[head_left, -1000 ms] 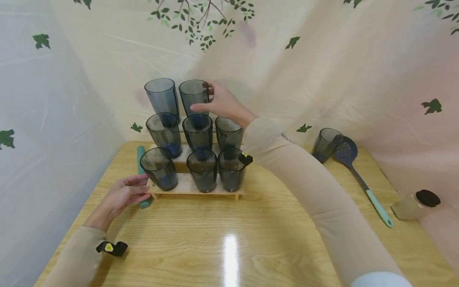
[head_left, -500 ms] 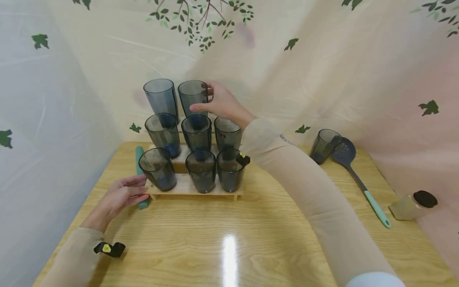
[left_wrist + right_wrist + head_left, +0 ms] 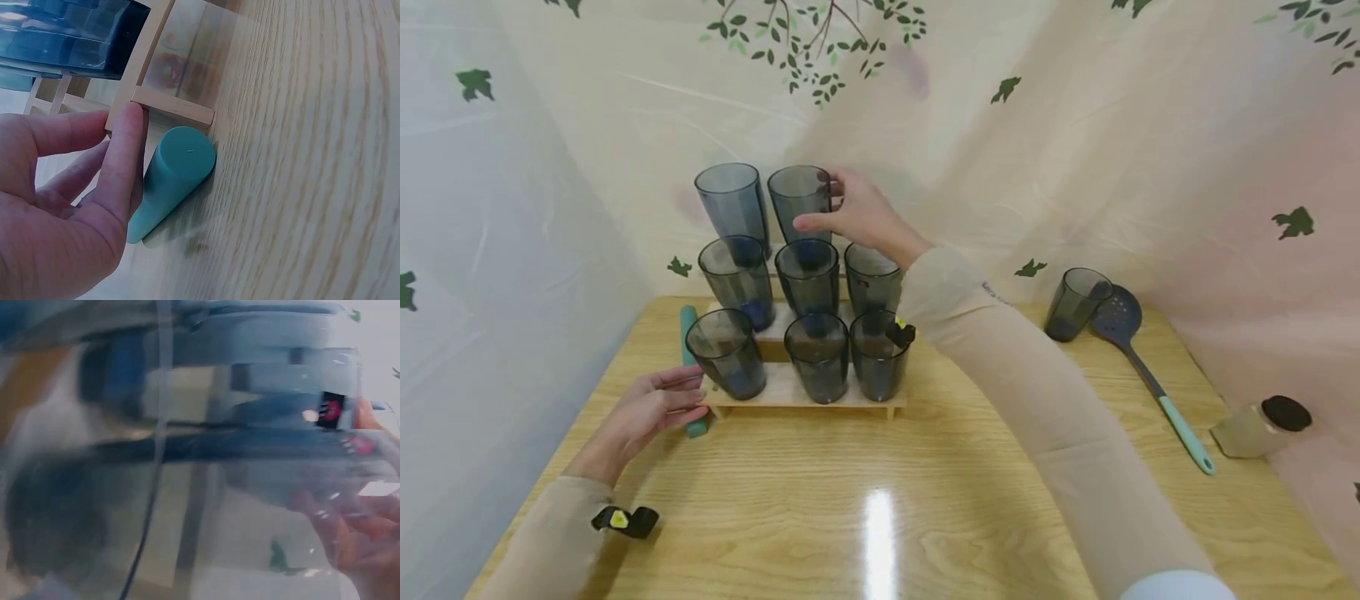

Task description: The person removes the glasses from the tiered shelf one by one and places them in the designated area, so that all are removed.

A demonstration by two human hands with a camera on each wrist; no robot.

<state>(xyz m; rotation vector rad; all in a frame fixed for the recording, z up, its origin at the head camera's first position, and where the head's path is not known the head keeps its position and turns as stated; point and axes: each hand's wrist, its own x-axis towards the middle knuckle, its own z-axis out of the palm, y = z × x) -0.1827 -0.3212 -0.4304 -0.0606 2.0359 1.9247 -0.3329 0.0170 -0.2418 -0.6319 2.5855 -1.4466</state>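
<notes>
My right hand [image 3: 861,208] grips the right-hand one of two dark tinted glasses in the back row, this drinking glass [image 3: 797,200] standing on the top step of a tiered wooden rack [image 3: 782,387]. Its thumb lies on the near side; the other fingers are partly hidden behind. The right wrist view is mostly filled by blurred glass, with the hand [image 3: 369,537] at its right edge. My left hand [image 3: 647,412] pinches the left front corner of the rack's lowest step. In the left wrist view, its fingers [image 3: 125,144] touch the wooden edge, beside a teal cylinder [image 3: 181,162].
Several more glasses [image 3: 726,354] stand on the rack. The teal stick [image 3: 692,333] lies along its left side. At right are a separate glass [image 3: 1077,304], a slotted spatula-like skimmer [image 3: 1116,317] and a dark-lidded jar [image 3: 1255,429]. A printed curtain [image 3: 940,125] hangs behind the table [image 3: 970,508].
The whole head view has shifted slightly, carrying everything a little to the left. Both hands keep their places on the glass and the rack.
</notes>
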